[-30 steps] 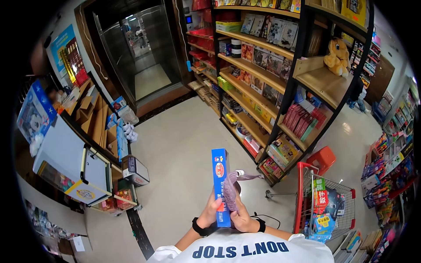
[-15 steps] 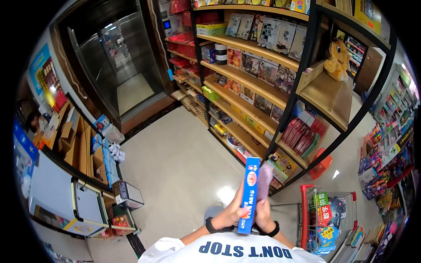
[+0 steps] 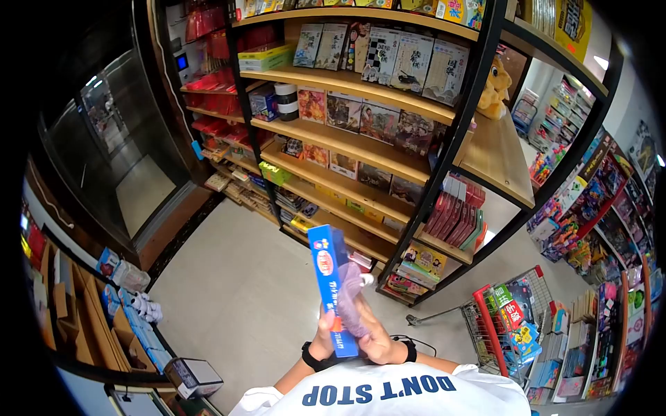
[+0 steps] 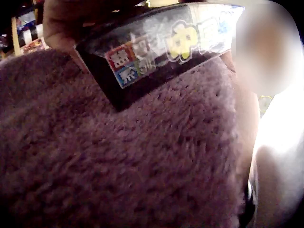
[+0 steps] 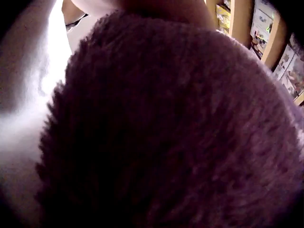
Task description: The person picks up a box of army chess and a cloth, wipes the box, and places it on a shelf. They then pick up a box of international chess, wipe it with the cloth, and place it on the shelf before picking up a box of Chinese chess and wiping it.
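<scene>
A blue box [image 3: 326,277] with printed lettering is held up in front of the white shirt, tilted slightly left. My left hand [image 3: 320,341] grips its lower left side. Against the box's right side lies a fluffy purple cloth [image 3: 350,298], which my right hand [image 3: 378,338] holds from the right. The left wrist view shows a printed face of the box [image 4: 156,47] above the purple pile [image 4: 123,147], with part of a hand at the top left. Purple pile [image 5: 166,118] fills most of the right wrist view and hides the right fingers.
Wooden shelves [image 3: 347,139] with boxed goods stand ahead, a plush toy [image 3: 494,90] at their right. A shopping cart [image 3: 491,333] with packages is on the right. Cardboard boxes [image 3: 87,305] line the left, beside an elevator doorway [image 3: 139,187].
The view has swung right, toward the shelves. The box, upright half a second ago, now leans left, and the purple cloth shows more clearly beside it. Both hands keep their hold.
</scene>
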Demonstrator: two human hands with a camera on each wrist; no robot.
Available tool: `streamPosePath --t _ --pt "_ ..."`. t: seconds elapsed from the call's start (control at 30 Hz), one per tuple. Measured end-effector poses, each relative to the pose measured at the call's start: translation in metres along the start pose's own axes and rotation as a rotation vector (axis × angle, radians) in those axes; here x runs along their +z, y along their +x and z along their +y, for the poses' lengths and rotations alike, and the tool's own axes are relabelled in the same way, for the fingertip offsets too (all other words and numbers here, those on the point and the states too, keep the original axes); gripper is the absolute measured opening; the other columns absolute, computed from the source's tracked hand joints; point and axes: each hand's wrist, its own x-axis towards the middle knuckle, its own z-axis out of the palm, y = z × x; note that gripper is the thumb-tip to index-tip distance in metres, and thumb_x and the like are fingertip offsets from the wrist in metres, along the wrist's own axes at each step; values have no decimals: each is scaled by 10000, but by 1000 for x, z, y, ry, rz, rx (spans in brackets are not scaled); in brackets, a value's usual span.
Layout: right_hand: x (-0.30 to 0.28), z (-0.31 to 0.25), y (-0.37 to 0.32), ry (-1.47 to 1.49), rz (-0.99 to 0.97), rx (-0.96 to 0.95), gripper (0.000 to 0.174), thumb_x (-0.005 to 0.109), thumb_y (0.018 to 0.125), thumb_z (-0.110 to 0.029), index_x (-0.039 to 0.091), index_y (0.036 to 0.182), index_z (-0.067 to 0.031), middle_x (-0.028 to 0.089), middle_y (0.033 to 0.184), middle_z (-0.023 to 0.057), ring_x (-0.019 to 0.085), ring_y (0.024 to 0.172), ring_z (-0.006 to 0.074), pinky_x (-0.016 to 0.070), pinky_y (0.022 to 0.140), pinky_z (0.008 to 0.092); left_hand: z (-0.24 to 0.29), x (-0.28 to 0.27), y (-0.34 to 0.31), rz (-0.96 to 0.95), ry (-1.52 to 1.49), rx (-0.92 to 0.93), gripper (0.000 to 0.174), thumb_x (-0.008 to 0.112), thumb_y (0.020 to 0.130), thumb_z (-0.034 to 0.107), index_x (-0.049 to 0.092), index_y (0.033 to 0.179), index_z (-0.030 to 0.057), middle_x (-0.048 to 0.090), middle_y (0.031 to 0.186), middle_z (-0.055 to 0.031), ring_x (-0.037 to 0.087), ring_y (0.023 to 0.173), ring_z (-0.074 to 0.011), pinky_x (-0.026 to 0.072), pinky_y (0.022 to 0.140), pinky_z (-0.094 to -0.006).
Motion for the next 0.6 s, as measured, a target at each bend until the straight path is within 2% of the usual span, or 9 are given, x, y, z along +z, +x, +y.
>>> streamPosePath --t 0.17,0.27,0.3,0.33,0.37,0.43,0.5,0.53,0.6 --pt "-8 16 17 -59 -3 16 629 328 945 -481 318 1392 -39 166 1480 223 94 1376 402 73 1098 482 16 -6 18 -63 -42 -81 902 507 731 651 289 1358 40 436 1271 -158 463 1169 -269 389 991 -409" --pt "-27 32 26 38 170 115 639 365 953 -413 223 1413 6 160 1485 207 101 1386 343 66 1110 429 10 -12 21 -104 127 -150 757 520 777 535 321 1303 28 456 1062 -60 476 935 -139 414 812 -270" --pt "-36 41 25 35 215 171 643 371 955 -393 199 1415 21 155 1488 202 103 1389 322 65 1114 409 11 -15 21 -145 57 -284 924 605 699 575 259 1380 55 414 1312 -144 460 1165 -275 375 988 -408" --pt "-46 43 29 8 277 215 624 372 959 -348 176 1421 22 119 1497 197 78 1394 291 61 1116 384 13 -8 24 -141 -25 -305 941 609 689 579 254 1387 57 415 1318 -154 466 1165 -287 371 994 -418" --pt "-54 41 33 30 349 259 607 350 968 -386 241 1393 33 233 1453 216 170 1372 294 105 1111 390 18 3 24 -132 -109 -328 959 613 680 584 249 1395 60 417 1325 -164 472 1166 -299 367 1001 -427" --pt "-63 19 38 235 498 327 596 302 970 -459 334 1321 20 476 1250 122 486 1108 209 381 959 319 31 17 31 -144 -370 -358 966 610 673 574 264 1392 30 415 1339 -212 477 1175 -352 415 954 -487" --pt "-78 9 31 695 414 338 541 261 974 -466 402 1244 -18 540 1024 70 558 808 151 475 719 253 43 35 55 -499 -650 -316 973 594 680 591 262 1390 13 379 1373 -215 462 1194 -361 429 934 -501" --pt "-72 -9 40 731 453 350 541 238 969 -489 425 1196 -35 509 867 24 484 594 107 427 532 202 39 27 60 -421 -567 -284 883 522 746 574 280 1382 13 405 1356 -199 473 1186 -322 415 955 -457" --pt "-74 -5 36 730 526 233 569 233 973 -476 376 1280 -19 537 1095 89 567 902 182 470 778 284 26 2 72 -277 -405 -221 724 379 876 541 316 1367 13 456 1320 -165 494 1171 -246 387 995 -368"
